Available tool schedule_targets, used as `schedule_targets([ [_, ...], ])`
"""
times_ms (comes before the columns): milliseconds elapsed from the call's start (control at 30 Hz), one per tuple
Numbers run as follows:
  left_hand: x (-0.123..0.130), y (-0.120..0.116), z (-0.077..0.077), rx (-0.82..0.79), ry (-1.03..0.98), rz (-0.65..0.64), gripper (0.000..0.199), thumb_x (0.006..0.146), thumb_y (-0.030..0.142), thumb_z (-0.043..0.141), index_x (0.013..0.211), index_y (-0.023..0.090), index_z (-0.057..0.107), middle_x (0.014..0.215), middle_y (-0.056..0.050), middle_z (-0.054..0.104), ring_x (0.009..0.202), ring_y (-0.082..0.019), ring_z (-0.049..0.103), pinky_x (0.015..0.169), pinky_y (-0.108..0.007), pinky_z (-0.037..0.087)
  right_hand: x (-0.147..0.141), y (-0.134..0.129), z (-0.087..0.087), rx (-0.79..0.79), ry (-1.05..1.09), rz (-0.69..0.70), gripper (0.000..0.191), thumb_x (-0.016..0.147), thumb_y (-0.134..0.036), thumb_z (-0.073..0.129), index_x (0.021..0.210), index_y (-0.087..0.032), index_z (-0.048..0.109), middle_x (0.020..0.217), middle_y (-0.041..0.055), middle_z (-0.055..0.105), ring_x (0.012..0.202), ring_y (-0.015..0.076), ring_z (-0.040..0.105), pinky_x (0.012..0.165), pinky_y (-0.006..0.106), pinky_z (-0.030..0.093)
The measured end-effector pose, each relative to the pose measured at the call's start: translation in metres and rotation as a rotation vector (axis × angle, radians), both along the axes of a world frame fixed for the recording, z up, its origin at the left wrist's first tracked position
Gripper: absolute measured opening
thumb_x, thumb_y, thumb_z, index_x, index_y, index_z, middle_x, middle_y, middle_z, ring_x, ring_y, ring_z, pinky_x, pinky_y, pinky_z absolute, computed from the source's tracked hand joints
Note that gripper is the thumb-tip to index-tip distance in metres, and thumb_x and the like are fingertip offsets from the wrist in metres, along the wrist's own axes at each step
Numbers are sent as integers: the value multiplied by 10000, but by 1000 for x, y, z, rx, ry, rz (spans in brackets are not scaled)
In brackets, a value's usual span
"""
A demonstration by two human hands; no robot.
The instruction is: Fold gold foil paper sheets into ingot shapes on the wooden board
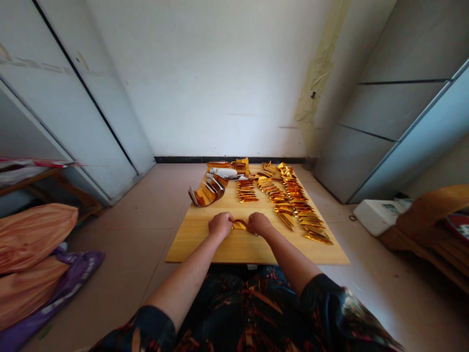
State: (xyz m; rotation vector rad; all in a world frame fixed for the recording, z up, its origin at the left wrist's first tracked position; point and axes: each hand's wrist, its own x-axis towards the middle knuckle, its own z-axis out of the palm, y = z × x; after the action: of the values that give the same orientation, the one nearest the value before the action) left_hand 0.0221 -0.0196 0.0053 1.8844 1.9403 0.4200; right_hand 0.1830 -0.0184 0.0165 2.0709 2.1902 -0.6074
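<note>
Between my two hands is a small piece of gold foil paper (pixel 240 224), low over the front half of the wooden table (pixel 205 249). My left hand (pixel 220 225) is closed on its left end, and my right hand (pixel 259 224) is closed on its right end. Much of the paper's right end is hidden by the fingers. Beyond my left hand lies a curled stack of gold sheets (pixel 207 193). Rows of folded gold paper pieces (pixel 298 200) overlap along the table's right side, and a shorter row (pixel 246 190) sits near the middle.
At the table's back lie a white roll-like bundle (pixel 223 172) and more gold paper (pixel 240 165). A white wall stands behind. Orange and purple bags (pixel 36 239) rest on the left; a white foam box (pixel 377 217) and wooden furniture (pixel 421 230) are on the right.
</note>
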Motion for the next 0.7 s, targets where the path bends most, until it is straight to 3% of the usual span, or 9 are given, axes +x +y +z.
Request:
schedule_targets([
  [167,-2,2,-7,41,15,-9,217,698,147,580,831,261,708,871,-2,718,832,-182,627,688,-262,430,0,1,0,-3,17,-24,204,715,-256,639,890,-186,717,806,87,719,778,199,679,690,243,491],
  [333,-10,0,-22,258,-24,-328,302,769,84,507,910,251,716,875,-9,674,855,-138,583,769,-237,427,2,1,1,-35,65,-41,174,677,-212,661,845,-187,699,777,59,706,717,174,668,629,217,472],
  [500,-17,-1,-26,366,12,-487,279,823,120,513,909,269,733,880,-36,628,890,-167,533,804,-281,421,5,-2,-3,52,87,-53,260,668,-212,666,928,-202,652,860,36,686,776,164,639,616,207,434],
  [600,-18,-2,-26,385,49,-565,248,836,144,520,904,255,732,925,-56,627,922,-185,521,828,-315,425,8,-10,-8,183,95,55,254,746,-228,609,998,-223,636,953,33,656,816,146,615,649,204,420],
  [700,-21,-2,-28,408,60,-631,235,821,170,556,979,256,707,1121,-63,611,1037,-206,504,900,-355,419,13,-18,-14,300,103,250,206,853,-239,510,994,-229,660,1019,44,620,869,131,593,707,196,415],
])
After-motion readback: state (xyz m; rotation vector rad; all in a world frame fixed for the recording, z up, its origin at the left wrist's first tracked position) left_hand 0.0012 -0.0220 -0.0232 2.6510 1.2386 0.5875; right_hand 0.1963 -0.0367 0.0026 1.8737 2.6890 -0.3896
